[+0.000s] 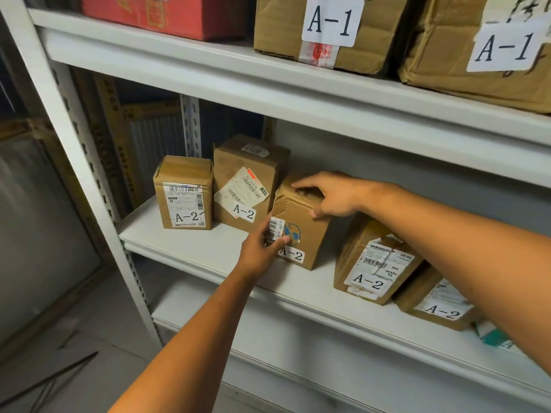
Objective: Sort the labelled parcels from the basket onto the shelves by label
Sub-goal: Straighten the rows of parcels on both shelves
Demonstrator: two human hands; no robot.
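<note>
Middle shelf (190, 248): five A-2 parcels (185, 195). Top shelf (179, 64): two A-1 boxes (328, 28), one red box (167, 13). Left hand (262, 251) and right hand (334, 195) both grip the third parcel (301, 210).

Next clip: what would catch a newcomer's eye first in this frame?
Both hands meet on one small cardboard parcel marked A-2 on the middle shelf: the right hand grips its top and the left hand pinches its front left edge. Next come the big A-1 labels on two boxes on the shelf above, and four other A-2 parcels flanking the held one.
</note>
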